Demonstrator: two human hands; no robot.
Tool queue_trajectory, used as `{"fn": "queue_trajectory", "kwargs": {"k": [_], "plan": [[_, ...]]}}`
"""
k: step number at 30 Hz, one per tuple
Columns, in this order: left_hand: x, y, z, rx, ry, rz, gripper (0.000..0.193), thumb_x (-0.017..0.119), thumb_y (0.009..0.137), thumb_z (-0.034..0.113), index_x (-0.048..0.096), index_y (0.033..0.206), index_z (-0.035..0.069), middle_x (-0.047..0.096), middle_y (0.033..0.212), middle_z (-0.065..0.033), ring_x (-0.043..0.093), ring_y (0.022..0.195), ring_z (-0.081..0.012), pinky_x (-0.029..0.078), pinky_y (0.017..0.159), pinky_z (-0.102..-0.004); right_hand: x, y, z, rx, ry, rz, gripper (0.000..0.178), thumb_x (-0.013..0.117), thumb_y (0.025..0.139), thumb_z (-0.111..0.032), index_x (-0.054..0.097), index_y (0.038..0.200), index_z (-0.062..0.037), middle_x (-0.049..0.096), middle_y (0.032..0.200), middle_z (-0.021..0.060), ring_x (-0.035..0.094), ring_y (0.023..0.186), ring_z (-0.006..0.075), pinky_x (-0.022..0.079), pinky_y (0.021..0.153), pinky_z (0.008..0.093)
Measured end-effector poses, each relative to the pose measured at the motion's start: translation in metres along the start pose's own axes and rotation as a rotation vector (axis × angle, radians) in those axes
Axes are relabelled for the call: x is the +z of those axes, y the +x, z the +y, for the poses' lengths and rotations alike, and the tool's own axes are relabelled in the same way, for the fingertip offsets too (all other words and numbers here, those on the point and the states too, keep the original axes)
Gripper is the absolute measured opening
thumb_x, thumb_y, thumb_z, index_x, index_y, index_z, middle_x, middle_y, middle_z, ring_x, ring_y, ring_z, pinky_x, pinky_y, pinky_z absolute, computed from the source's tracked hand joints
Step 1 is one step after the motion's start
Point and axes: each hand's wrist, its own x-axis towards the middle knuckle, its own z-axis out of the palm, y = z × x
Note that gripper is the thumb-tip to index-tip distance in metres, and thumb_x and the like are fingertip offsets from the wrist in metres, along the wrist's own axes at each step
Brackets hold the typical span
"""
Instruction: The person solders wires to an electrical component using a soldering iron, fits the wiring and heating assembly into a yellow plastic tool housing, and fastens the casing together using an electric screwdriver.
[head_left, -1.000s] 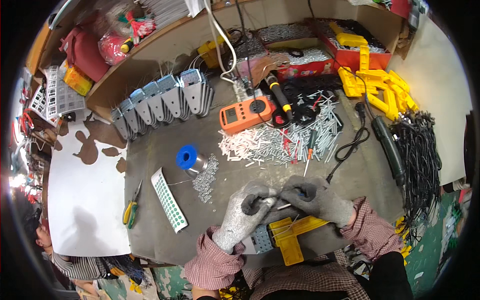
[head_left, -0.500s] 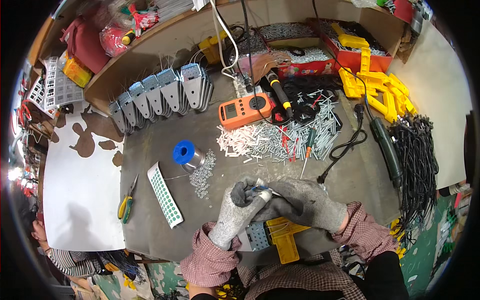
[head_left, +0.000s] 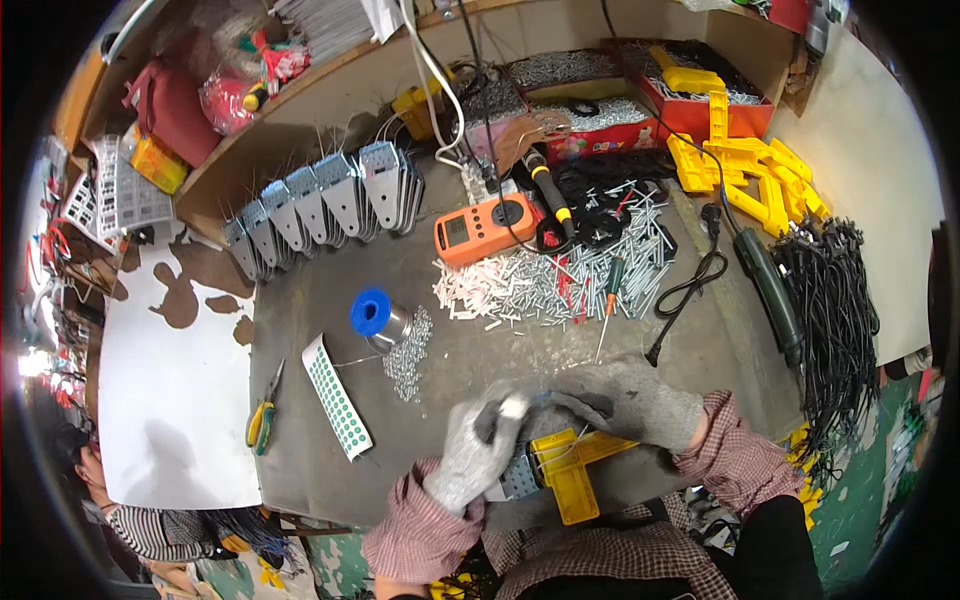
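Both hands wear grey work gloves and meet above the near edge of the bench, slightly blurred. My left hand point(head_left: 472, 450) is closed, thumb against curled fingers; whatever it pinches is hidden. My right hand point(head_left: 640, 402) reaches across from the right with bent fingers closed beside the left fingertips, and I cannot make out what they hold. Just below the hands lies a yellow plastic piece point(head_left: 568, 485) shaped like a handle with a side arm, thin wires crossing it. Against its left side sits a perforated grey metal plate point(head_left: 519, 478), partly covered by my left hand.
A solder spool point(head_left: 372, 315), small clear beads point(head_left: 406, 362), a green-dotted sticker strip point(head_left: 338, 398) and pliers point(head_left: 262, 420) lie left. Ahead are an orange meter point(head_left: 484, 230), a screwdriver point(head_left: 608, 300) and piled screws point(head_left: 640, 250). A soldering iron point(head_left: 768, 300) and black cables point(head_left: 825, 330) lie right.
My hands have shifted slightly down toward the yellow piece. The small white and blue bit seen between the fingers before is now hidden. The whole view has tilted a little.
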Motion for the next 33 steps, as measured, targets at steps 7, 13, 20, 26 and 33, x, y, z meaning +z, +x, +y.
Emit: {"fn": "queue_trajectory", "kwargs": {"k": [7,13,20,26,33], "plan": [[-0.135,-0.053,0.047,-0.228,0.869,-0.613,0.065,0.054,0.091,0.063,0.065,0.121,0.006,0.069,0.107,-0.0182,0.069,0.096,-0.0337,0.055,0.078,-0.0423,-0.036,-0.011,0.035,-0.036,0.154,0.078,0.038,0.054,0.099,-0.027,0.057,0.132,-0.0089,0.065,0.115,0.0186,0.066,0.095,0.0335,0.053,0.085,0.0411],[0.047,0.16,0.097,0.723,0.864,0.047,0.033,0.066,0.088,0.034,0.066,0.103,0.005,0.06,0.101,-0.0149,0.057,0.098,-0.0345,0.046,0.084,-0.0464,0.006,-0.028,0.051,-0.107,0.221,0.012,0.048,0.051,0.099,-0.042,0.057,0.132,-0.0083,0.065,0.111,0.0205,0.065,0.094,0.0364,0.048,0.092,0.0442],[0.108,0.263,0.095,0.373,0.794,-0.09,0.025,0.073,0.081,0.03,0.073,0.093,0.007,0.072,0.094,-0.015,0.07,0.088,-0.0299,0.053,0.082,-0.0416,0.001,-0.021,0.04,0.369,0.578,-0.089,0.045,0.049,0.1,-0.043,0.061,0.108,-0.001,0.067,0.096,0.0089,0.065,0.071,0.0196,0.053,0.07,0.0328],[0.065,0.234,0.086,0.575,0.056,0.165,0.01,0.069,0.089,0.011,0.066,0.09,0.001,0.063,0.079,-0.0016,0.058,0.071,-0.0087,0.048,0.068,-0.0241,-0.013,-0.009,0.05,0.492,1.276,0.185,0.026,0.046,0.099,-0.017,0.06,0.119,-0.0076,0.065,0.097,0.0004,0.051,0.06,0.0054,0.042,0.053,0.0189],[0.054,0.124,0.065,0.168,-0.383,-0.121,0.01,0.066,0.092,0.013,0.064,0.098,0.006,0.06,0.087,0.0041,0.054,0.084,-0.0051,0.044,0.075,-0.0232,-0.032,-0.003,0.039,0.397,1.175,0.303,0.016,0.062,0.097,-0.026,0.061,0.099,-0.0096,0.049,0.076,-0.0085,0.037,0.06,-0.0011,0.029,0.051,0.0155]]}}
